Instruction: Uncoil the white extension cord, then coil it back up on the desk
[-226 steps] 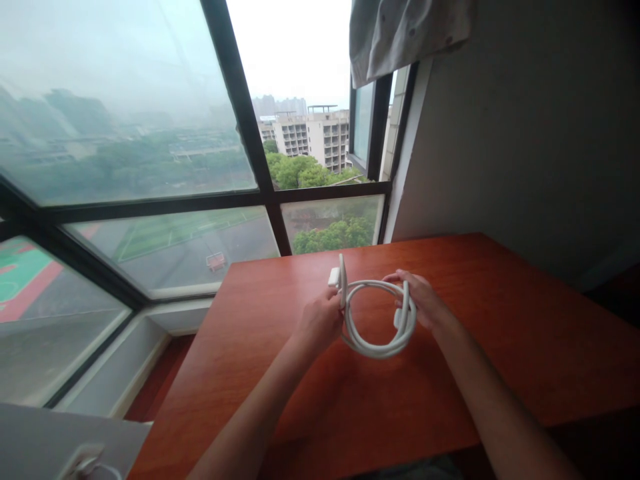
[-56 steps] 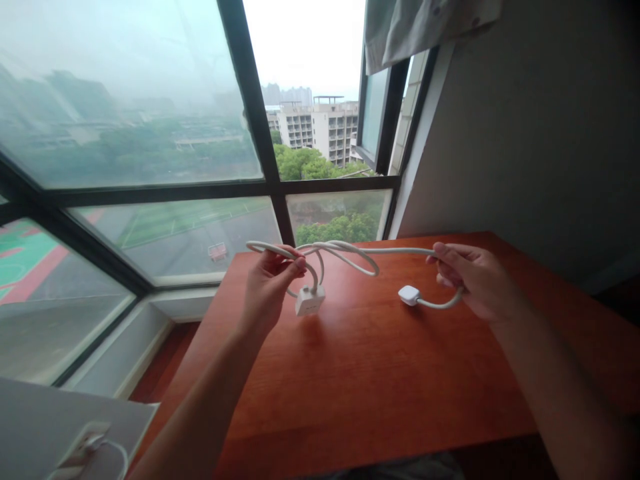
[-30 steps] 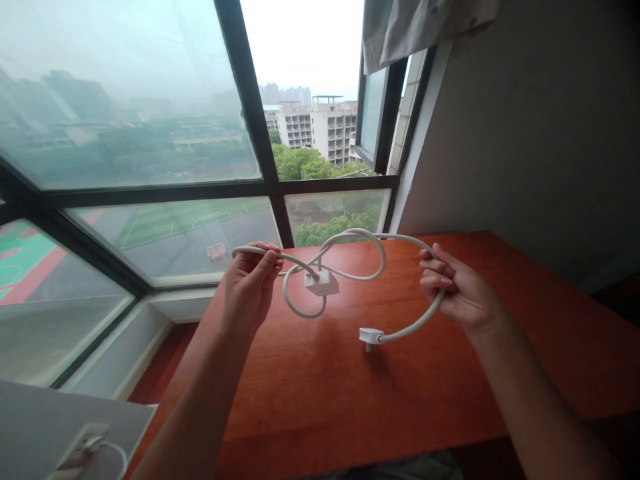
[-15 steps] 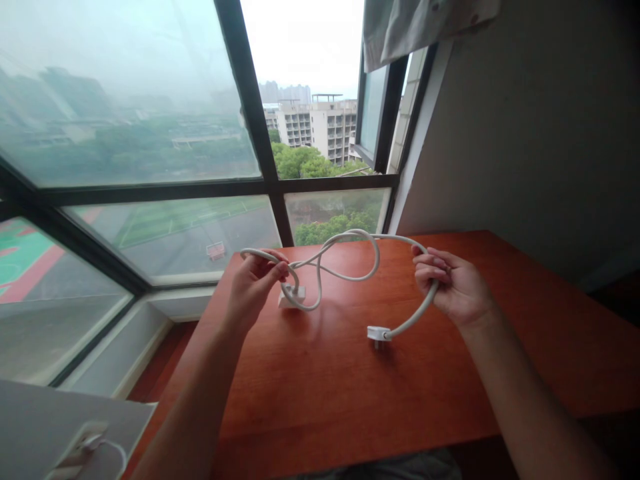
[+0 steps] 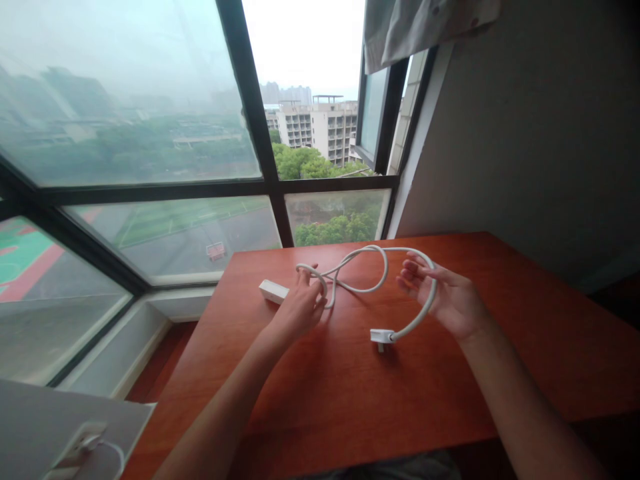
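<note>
- Room: a windowed corner with a reddish-brown wooden table (image 5: 350, 393), glossy on top.
- Cord (image 5: 386, 265): white, thick, above the middle of the table; it makes a crossed loop between the two hands and a wide arc at the right.
- Plug (image 5: 381, 336): white, on the arc's end, prongs downward; whether these touch the wood cannot be told.
- Block (image 5: 273, 292): white, box-shaped, at the table's left, its near end hidden behind the left hand.
- Left hand (image 5: 299, 305): palm down, fingers lightly bent against a small curl of the cord; whether they pinch it cannot be told.
- Right hand (image 5: 455, 300): palm turned inward, fingers parted and loosely curved, ungripped, with the cord's arc crossing in front of them.
- Window frame (image 5: 273, 187): dark, behind the table.
- Curtain (image 5: 425, 30): pale, hanging at the top.
- Wall socket (image 5: 80, 450): lower left, a white lead plugged in.
- Outside: pale building (image 5: 330, 130), green trees (image 5: 300, 162).
</note>
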Demonstrator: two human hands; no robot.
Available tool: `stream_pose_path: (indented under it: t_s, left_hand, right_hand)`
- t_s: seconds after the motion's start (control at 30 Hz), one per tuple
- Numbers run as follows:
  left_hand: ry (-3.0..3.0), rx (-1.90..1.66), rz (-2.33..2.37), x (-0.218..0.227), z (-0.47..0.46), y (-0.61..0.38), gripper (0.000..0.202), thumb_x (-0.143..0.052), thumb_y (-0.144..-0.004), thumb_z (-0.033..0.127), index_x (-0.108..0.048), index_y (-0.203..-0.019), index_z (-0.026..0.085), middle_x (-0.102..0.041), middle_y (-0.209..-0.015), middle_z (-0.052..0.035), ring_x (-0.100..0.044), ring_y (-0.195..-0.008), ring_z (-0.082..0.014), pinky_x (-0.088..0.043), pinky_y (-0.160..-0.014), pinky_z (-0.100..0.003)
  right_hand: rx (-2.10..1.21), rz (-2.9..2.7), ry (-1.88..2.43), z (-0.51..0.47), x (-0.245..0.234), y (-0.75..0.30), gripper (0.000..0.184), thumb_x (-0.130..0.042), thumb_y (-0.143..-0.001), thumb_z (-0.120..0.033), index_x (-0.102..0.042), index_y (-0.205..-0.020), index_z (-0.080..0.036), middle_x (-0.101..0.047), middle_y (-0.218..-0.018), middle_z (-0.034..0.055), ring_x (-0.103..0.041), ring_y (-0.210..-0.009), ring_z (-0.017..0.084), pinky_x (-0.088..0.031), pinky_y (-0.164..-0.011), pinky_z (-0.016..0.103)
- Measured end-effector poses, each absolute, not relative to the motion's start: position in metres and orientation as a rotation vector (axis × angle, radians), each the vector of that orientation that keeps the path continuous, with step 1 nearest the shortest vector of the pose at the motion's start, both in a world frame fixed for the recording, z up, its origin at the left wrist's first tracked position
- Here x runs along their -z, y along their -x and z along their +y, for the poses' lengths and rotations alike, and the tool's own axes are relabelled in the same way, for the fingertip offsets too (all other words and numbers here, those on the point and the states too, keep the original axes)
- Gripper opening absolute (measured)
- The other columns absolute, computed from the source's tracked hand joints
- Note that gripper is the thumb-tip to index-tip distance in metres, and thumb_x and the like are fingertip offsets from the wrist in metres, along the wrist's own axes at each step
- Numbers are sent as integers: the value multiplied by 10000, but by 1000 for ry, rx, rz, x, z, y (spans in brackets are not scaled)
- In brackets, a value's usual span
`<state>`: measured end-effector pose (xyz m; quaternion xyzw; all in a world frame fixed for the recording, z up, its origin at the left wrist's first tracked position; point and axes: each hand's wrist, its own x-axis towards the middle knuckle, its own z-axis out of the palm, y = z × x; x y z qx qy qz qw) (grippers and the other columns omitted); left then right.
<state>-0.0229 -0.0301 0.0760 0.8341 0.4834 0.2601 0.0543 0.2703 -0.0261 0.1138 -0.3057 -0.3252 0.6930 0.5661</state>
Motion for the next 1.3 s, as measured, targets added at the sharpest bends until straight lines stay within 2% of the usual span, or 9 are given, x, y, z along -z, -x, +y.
stream_pose_path:
  t_s: [0.1,0.2,0.37,0.47,0.57,0.77,0.93,1.13,1.3]
  left_hand:
    - [-2495,-735,1528,-70,-26,24,89,-523,-830,97,-567,-861,168,-524,-1180,-167,-484,-1218,-311,-435,-999,-492]
    - [-2496,-641,1611,-69,-23,24,87,-516,-824,100,-569,-832,168,-586,-1081,-137,-554,-1079,-284,-466,-954,-456]
    - [-2541,-558,1637,-66,-21,23,87,-514,-804,102,-557,-799,178,-635,-943,-106,-560,-1021,-274,-476,-913,-410]
    - [-2562,-546,1624,-66,-22,21,88,-520,-789,99,-548,-778,181,-638,-920,-105,-555,-1024,-276,-470,-914,-407]
    - [-2537,-535,1615,-66,-23,20,102,-512,-790,91,-546,-762,183,-635,-904,-105,-568,-987,-267,-475,-898,-404]
    - [-2505,-575,1617,-65,-25,20,121,-493,-809,91,-545,-750,182,-620,-864,-101,-570,-922,-255,-483,-877,-410]
    - [-2535,-565,1594,-61,-22,20,129,-488,-813,90,-537,-742,186,-617,-847,-97,-553,-948,-255,-483,-892,-409]
    - [-2571,-511,1603,-59,-22,20,135,-471,-815,79,-545,-762,180,-615,-854,-108,-545,-1000,-259,-482,-921,-402]
    - [-2598,-497,1582,-57,-22,20,135,-466,-815,84,-529,-750,184,-621,-852,-110,-537,-1023,-266,-481,-943,-419]
  right_hand:
    - [-1592,-1128,929,-32,-106,-275,341,-705,-782,-268,-608,-1103,-204,-673,-828,22,-562,-615,106,-466,-495,193]
    - [-1669,-1316,991,-34,-105,-276,315,-690,-816,-422,-633,-1008,-180,-658,-678,15,-455,-435,69,-304,-350,170]
    - [-1552,-1101,844,-27,-106,-252,295,-752,-756,-456,-636,-821,-193,-710,-789,21,-597,-549,75,-462,-468,153]
    - [-1416,-980,803,-19,-100,-228,303,-769,-732,-462,-640,-832,-207,-727,-888,17,-657,-667,91,-543,-604,173]
    - [-1262,-1124,864,-13,-92,-208,344,-763,-724,-484,-653,-840,-179,-729,-879,48,-685,-698,136,-581,-681,247]
    - [-1019,-1406,1059,-23,-95,-194,366,-725,-749,-508,-669,-803,-150,-704,-675,59,-678,-588,176,-563,-565,266]
    - [-1055,-1307,973,-30,-104,-201,379,-693,-774,-529,-636,-786,-155,-727,-749,79,-645,-528,151,-533,-481,251]
    - [-870,-1421,1067,-35,-96,-199,355,-725,-751,-510,-676,-796,-161,-703,-630,50,-668,-532,180,-542,-500,260]
    - [-940,-1273,988,-39,-103,-192,331,-716,-773,-486,-665,-789,-159,-700,-635,42,-643,-501,149,-532,-482,242]
